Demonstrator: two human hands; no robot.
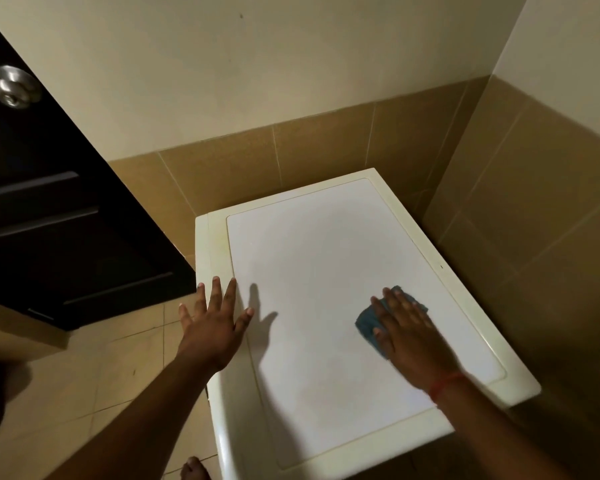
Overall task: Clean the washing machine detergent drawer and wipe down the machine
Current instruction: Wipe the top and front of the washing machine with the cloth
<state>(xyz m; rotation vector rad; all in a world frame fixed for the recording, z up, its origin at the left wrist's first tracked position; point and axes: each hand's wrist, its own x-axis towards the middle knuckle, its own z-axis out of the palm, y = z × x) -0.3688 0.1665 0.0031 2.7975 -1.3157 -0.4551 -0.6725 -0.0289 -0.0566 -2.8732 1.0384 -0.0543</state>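
Wiping the washing machine [326,258] top
Right hand [413,336] presses a blue cloth [369,322] flat; left hand [215,318], fingers spread and empty, steadies its edge.

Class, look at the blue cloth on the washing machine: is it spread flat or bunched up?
Mostly flat. The blue cloth lies pressed under the right hand's straight fingers on the white washing machine top; its middle is hidden.

Dim warm light; hard hand shadow; soft blur; edges bowed.
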